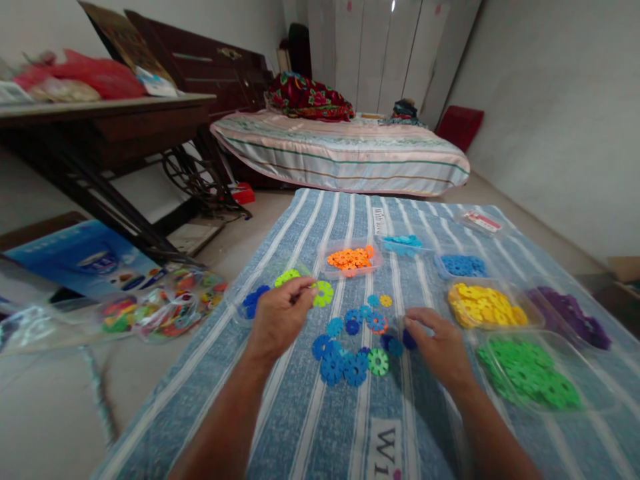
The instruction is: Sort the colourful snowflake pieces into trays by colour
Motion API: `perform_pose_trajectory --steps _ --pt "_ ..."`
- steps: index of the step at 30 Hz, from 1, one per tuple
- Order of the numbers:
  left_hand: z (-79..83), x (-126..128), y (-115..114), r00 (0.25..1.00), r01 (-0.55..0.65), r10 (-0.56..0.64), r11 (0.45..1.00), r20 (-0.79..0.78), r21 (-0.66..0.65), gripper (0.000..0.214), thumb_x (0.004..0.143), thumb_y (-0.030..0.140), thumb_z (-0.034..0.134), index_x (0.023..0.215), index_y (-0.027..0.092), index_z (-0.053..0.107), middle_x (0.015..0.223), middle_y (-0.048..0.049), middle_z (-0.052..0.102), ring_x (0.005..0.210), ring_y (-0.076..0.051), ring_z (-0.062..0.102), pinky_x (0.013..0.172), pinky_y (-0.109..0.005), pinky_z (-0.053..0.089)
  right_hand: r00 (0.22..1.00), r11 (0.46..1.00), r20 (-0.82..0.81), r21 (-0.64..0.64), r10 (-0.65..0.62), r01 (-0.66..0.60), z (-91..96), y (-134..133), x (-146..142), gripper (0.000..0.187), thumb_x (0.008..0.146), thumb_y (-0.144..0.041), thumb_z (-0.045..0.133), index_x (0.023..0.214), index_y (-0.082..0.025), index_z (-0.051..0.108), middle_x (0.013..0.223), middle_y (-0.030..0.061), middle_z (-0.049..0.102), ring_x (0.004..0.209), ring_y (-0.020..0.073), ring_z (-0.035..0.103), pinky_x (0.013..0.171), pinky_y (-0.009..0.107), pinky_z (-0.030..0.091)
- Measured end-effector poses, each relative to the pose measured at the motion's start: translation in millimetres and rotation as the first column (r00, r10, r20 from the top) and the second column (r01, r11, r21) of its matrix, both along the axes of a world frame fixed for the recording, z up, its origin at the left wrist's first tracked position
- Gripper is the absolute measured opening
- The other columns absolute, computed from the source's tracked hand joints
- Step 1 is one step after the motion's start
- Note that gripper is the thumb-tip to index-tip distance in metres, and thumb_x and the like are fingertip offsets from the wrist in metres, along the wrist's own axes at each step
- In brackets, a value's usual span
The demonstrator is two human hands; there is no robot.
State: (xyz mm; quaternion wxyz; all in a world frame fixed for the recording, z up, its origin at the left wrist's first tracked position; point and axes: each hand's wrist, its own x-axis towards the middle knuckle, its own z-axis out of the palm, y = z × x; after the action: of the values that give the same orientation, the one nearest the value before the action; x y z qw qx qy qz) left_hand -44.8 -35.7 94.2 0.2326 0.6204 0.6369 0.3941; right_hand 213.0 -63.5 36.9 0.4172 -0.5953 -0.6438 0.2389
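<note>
Between the thumb and forefinger of my left hand (pixel 283 310) is a yellow-green snowflake disc (pixel 323 293), a flat plastic building piece with a notched rim. My right hand (pixel 437 343) has its fingers bent together, with a dark blue snowflake disc (pixel 409 340) at the fingertips; part of that piece is hidden. Loose blue discs (pixel 356 369) are spread on the cloth between my hands, some overlapping. Among them are a light green disc (pixel 378 362) and a small orange-yellow one (pixel 385 301).
Clear tubs hold orange (pixel 350 260), light blue (pixel 403 244), blue (pixel 463 265), yellow (pixel 487 305), purple (pixel 575 319) and green (pixel 533 373) discs. A tub behind my left hand holds dark blue pieces (pixel 256 300). A bed (pixel 345 153) stands beyond the striped tablecloth (pixel 280 407).
</note>
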Motion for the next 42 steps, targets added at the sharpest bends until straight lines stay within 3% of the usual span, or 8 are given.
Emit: perform_pose_trajectory --steps 3,7,13,18,24,29,33,42 --pt "17.4 -29.6 25.0 0.925 -0.108 0.110 0.994 -0.363 0.027 0.030 0.076 0.034 0.047 0.094 0.018 0.066 0.069 -0.0013 0.066 0.064 -0.015 0.060 0.064 -0.025 0.047 0.997 1.000 0.074 0.002 -0.030 0.030 -14.5 -5.8 13.8 0.021 0.080 -0.035 0.050 0.079 -0.020 0.065 0.090 0.0050 0.066 0.087 0.0186 0.060 0.083 0.033 0.046" --pt "15.8 -51.7 59.8 0.760 -0.110 0.036 0.991 -0.649 -0.074 0.029 0.075 0.030 0.046 0.093 0.019 0.066 0.076 -0.0038 0.068 0.072 -0.018 0.061 0.066 -0.025 0.045 0.989 0.999 0.143 0.014 -0.041 0.039 -30.3 -14.6 21.3 0.021 0.080 -0.034 0.050 0.080 -0.019 0.066 0.091 0.0063 0.066 0.088 0.0194 0.060 0.085 0.036 0.046" --pt "-4.8 -53.2 85.1 0.645 -0.113 -0.101 0.968 -0.758 -0.225 0.031 0.077 0.028 0.042 0.094 0.021 0.067 0.091 -0.0042 0.069 0.086 -0.019 0.061 0.072 -0.025 0.043 0.971 0.979 0.239 0.198 -0.002 -0.046 -40.4 -22.4 14.1 0.017 0.080 -0.029 0.053 0.084 -0.019 0.066 0.099 0.0092 0.063 0.101 0.0223 0.056 0.091 0.043 0.045" --pt "-13.1 -56.2 88.3 0.610 -0.119 -0.047 0.982 -0.791 -0.150 0.033 0.077 0.027 0.042 0.101 0.019 0.064 0.103 -0.0056 0.066 0.092 -0.018 0.060 0.081 -0.026 0.044 0.924 0.950 0.359 0.218 0.133 -0.222 -36.7 -28.9 -9.4 0.022 0.077 -0.026 0.057 0.098 -0.023 0.063 0.116 0.0080 0.057 0.121 0.0262 0.041 0.097 0.048 0.041" --pt "2.4 -46.6 58.2 0.742 -0.090 0.139 0.990 -0.656 0.108 0.031 0.079 0.032 0.041 0.091 0.015 0.064 0.092 -0.0070 0.066 0.077 -0.017 0.061 0.078 -0.027 0.045 0.849 0.947 0.483 0.110 0.214 -0.301 -28.5 -31.7 -29.2 0.023 0.076 -0.025 0.057 0.098 -0.019 0.062 0.126 0.0116 0.050 0.126 0.0310 0.033 0.096 0.053 0.037" --pt "8.5 -17.1 6.7 0.853 0.177 -0.121 0.982 -0.508 0.063 0.028 0.082 0.034 0.042 0.083 0.018 0.064 0.080 -0.0019 0.066 0.073 -0.014 0.060 0.071 -0.025 0.046 0.874 0.943 0.444 0.156 0.198 -0.293 -31.2 -31.3 -28.4 0.016 0.076 -0.024 0.058 0.090 -0.019 0.063 0.120 0.0106 0.054 0.124 0.0293 0.037 0.096 0.052 0.038" --pt "-13.4 -3.7 -24.0 0.838 0.305 -0.286 0.952 -0.464 -0.035 0.023 0.083 0.030 0.044 0.086 0.017 0.063 0.084 -0.0036 0.066 0.078 -0.015 0.061 0.073 -0.027 0.048 0.923 0.953 0.359 0.202 0.141 -0.225 -30.2 -34.2 -21.9 0.008 0.079 -0.022 0.054 0.076 -0.020 0.061 0.109 0.0086 0.060 0.119 0.0255 0.044 0.096 0.047 0.041" --pt "-63.5 -5.7 -57.8 0.830 0.279 -0.217 0.959 -0.513 0.046 0.028 0.080 0.033 0.052 0.103 0.019 0.060 0.117 -0.0091 0.059 0.110 -0.023 0.053 0.095 -0.042 0.044 0.910 0.931 0.360 0.357 -0.206 0.070 18.6 -53.6 67.6 0.024 0.079 -0.044 0.053 0.075 -0.022 0.062 0.101 0.0082 0.063 0.101 0.0250 0.057 0.092 0.049 0.044"
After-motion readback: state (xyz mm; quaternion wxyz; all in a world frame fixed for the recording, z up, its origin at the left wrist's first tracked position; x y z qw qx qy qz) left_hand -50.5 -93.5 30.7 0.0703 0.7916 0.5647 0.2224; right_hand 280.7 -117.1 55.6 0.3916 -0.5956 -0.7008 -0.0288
